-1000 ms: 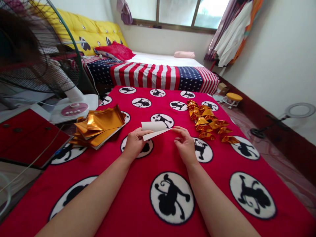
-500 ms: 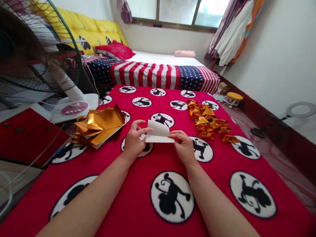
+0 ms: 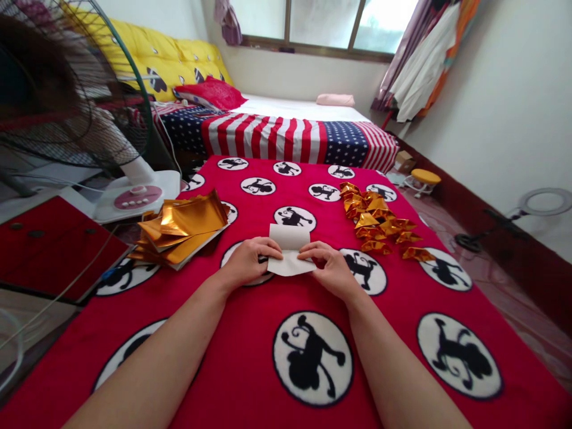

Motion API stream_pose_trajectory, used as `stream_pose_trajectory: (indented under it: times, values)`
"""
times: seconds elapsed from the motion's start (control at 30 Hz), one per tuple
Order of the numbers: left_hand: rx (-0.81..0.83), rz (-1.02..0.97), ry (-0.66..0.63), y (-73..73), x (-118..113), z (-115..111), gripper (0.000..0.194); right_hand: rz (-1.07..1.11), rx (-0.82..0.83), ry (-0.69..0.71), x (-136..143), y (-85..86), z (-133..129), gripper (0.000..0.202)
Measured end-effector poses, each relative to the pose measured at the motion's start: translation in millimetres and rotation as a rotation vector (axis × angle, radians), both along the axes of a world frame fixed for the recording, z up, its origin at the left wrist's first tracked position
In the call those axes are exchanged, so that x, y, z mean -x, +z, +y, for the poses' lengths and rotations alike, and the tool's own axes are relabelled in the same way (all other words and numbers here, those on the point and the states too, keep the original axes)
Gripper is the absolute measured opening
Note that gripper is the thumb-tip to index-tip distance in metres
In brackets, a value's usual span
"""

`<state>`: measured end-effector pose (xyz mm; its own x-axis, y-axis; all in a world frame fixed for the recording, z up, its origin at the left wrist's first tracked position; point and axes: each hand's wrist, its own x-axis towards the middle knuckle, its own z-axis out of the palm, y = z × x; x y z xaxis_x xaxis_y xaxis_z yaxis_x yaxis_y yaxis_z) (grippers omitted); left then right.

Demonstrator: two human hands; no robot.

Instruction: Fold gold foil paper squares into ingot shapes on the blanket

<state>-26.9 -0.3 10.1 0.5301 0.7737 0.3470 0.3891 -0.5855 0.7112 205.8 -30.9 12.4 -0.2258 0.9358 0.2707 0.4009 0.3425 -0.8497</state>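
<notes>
Below the window (image 3: 322, 27), a bed (image 3: 286, 106) is set against the far wall, its front draped with a striped and starred cover (image 3: 263, 137). Nearer, the worktop (image 3: 250, 322) is spread with a red cloth (image 3: 259, 208), printed with black monkeys in white discs. At the left a fan (image 3: 118, 143) is stood beside it; at the right, beyond its edge, a yellow-topped stool (image 3: 425, 177) is seen on the floor.

On the worktop's left, gold sheets (image 3: 194, 217) are stacked loosely — fanned out, some pale undersides shown. On the right, folded gold pieces (image 3: 367, 220) are heaped together, with one left near the heap's front end.

Between these, above the cloth's middle, the paper (image 3: 290, 263) is grasped by the left grip (image 3: 248, 260) and the right grip (image 3: 331, 268), one at each side. It is creased across — the far part is raised and slightly curved, the near flap is laid toward the person, and fingertips are rested on it close to the crease.
</notes>
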Motion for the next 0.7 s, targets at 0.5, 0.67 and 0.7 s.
stream_pose_trajectory:
  times: [0.5,0.67,0.7]
  values:
    - [-0.067,0.143,0.034,-1.1,1.4,-2.8,0.029,-0.288,-0.117,0.094,-2.4,-0.1,-0.8,0.035]
    - [-0.039,0.101,0.041,1.2,3.1,0.5,0.019,-0.173,-0.049,0.083,-4.7,2.7,1.0,0.019]
    - [-0.031,0.091,0.043,1.5,3.1,0.9,0.022,-0.148,-0.036,0.064,-4.3,2.7,1.2,0.023]
